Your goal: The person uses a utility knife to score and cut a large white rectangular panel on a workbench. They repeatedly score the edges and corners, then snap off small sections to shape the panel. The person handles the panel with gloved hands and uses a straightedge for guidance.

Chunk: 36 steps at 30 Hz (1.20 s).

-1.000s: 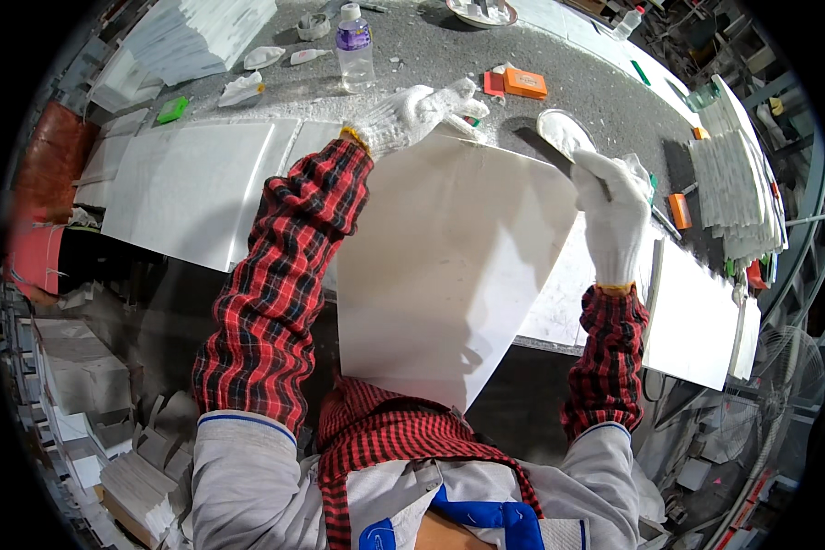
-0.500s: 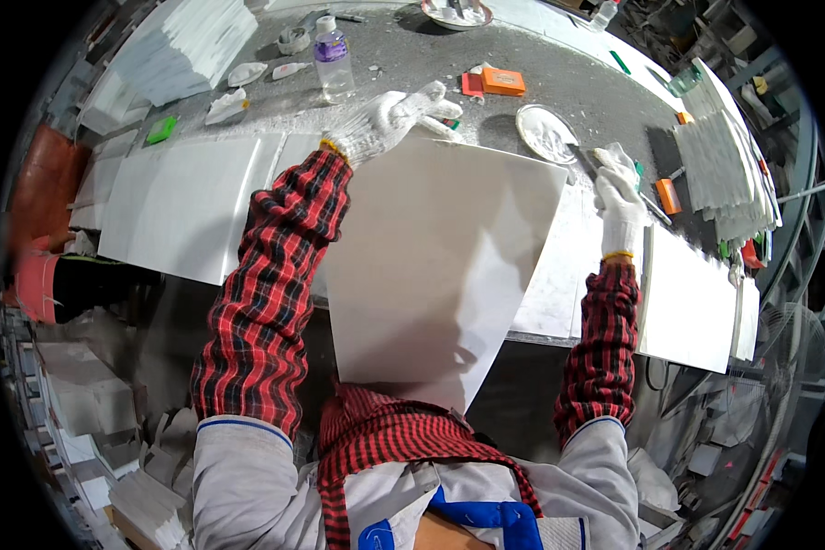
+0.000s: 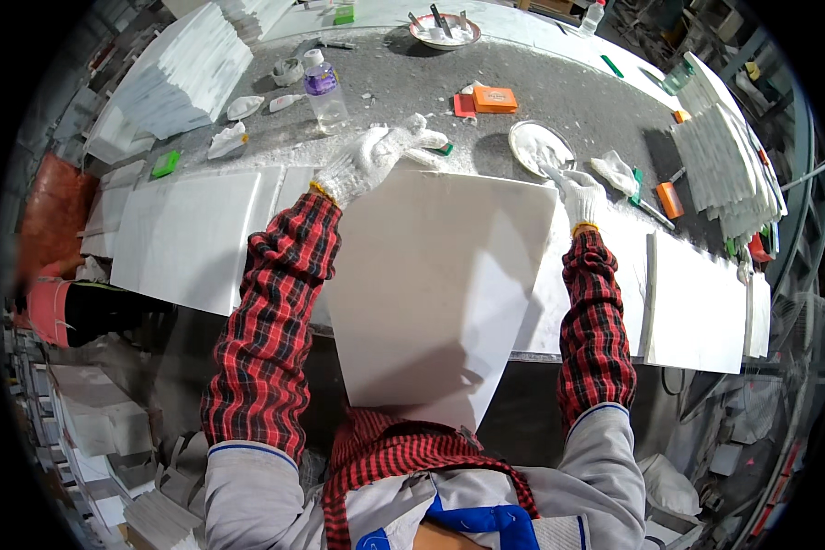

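A large white panel lies in front of me, its near end reaching my apron. My left hand, in a white knitted glove, rests at the panel's far left corner with fingers stretched apart. A small green piece shows beside its fingertips; I cannot tell whether they touch it. Past the panel's far right corner, my gloved right hand is closed on a thin spatula, whose blade reaches a round dish of white paste. The glove partly hides the spatula. A crumpled white cloth lies right of that hand.
A clear bottle with a purple label, an orange box and a bowl with tools stand farther back. White slabs are stacked left and right. More white panels line the table's front edge.
My right hand has moved left from beside the crumpled cloth to the dish and now grips the spatula. My left hand stays at the panel's corner. The whole view has shifted slightly.
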Each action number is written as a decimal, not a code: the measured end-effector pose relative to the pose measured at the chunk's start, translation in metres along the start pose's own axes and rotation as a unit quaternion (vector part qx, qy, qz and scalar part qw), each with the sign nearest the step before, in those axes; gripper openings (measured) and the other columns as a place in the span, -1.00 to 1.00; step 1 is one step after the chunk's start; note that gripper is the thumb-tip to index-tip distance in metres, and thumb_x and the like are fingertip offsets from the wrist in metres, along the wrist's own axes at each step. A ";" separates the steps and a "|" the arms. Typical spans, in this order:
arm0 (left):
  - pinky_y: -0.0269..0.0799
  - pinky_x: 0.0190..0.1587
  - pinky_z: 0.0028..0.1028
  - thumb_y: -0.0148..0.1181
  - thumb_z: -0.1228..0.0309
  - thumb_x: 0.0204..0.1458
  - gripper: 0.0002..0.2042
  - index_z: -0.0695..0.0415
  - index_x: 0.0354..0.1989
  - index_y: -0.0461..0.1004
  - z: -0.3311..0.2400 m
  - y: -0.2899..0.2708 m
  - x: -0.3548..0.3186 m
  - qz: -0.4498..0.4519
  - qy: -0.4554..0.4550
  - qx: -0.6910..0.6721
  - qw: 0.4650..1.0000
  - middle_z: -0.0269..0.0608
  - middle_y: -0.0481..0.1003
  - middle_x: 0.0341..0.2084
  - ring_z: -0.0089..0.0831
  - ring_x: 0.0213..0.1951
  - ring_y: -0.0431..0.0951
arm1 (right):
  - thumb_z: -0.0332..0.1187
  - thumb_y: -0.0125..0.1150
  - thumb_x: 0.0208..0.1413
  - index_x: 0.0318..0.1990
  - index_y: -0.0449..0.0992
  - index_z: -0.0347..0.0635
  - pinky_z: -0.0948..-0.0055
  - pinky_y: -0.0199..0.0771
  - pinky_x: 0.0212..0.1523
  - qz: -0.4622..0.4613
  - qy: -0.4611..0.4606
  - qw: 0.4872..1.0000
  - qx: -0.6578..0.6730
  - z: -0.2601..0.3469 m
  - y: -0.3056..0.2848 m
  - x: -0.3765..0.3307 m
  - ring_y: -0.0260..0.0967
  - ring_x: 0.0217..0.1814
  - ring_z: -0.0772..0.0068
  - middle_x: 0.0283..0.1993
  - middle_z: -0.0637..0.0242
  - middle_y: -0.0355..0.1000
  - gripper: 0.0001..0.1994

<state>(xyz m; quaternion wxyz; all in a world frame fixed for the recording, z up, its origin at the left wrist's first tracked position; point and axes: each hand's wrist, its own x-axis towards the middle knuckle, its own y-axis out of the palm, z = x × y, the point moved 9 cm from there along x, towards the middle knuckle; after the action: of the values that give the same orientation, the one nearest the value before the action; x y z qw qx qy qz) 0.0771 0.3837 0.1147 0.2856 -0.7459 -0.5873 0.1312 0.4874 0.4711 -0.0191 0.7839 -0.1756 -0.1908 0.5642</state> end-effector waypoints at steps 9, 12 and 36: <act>0.40 0.12 -0.39 -0.30 -0.05 0.46 -0.44 0.06 0.23 0.53 -0.031 0.007 0.000 0.049 0.005 -0.042 0.998 -0.09 0.66 -0.06 -0.24 -0.02 0.57 | -0.29 0.38 0.10 -0.12 0.72 -0.26 0.57 0.34 -0.50 0.015 0.065 0.983 0.169 -0.007 -0.012 -0.010 0.42 -0.53 0.61 -0.48 0.38 0.56 -0.73; 0.32 0.26 -0.44 -0.29 -0.10 0.44 -0.38 0.15 0.22 0.53 -0.030 0.003 -0.007 0.058 -0.015 -0.080 0.995 -0.19 0.68 -0.04 -0.40 0.05 0.58 | -0.36 0.34 0.15 -0.07 0.71 -0.26 0.61 0.32 -0.51 0.021 0.055 0.976 0.209 0.031 -0.025 -0.030 0.39 -0.53 0.63 -0.42 0.41 0.57 -0.76; 0.39 0.16 -0.17 -0.24 -0.26 0.33 -0.33 0.04 0.14 0.59 -0.013 0.004 0.007 0.000 0.029 -0.022 0.999 0.13 0.63 -0.12 0.10 -0.01 0.54 | -0.34 0.27 0.20 0.00 0.67 -0.28 0.64 0.40 -0.40 0.227 -0.048 0.964 0.131 0.226 -0.003 -0.162 0.39 -0.43 0.71 -0.38 0.44 0.53 -0.72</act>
<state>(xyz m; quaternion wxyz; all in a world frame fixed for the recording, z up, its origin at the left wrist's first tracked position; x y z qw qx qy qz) 0.0893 0.3863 0.1235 0.2860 -0.7554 -0.5816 0.0967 0.3302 0.3292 0.1620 0.6410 -0.0829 -0.1078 0.7554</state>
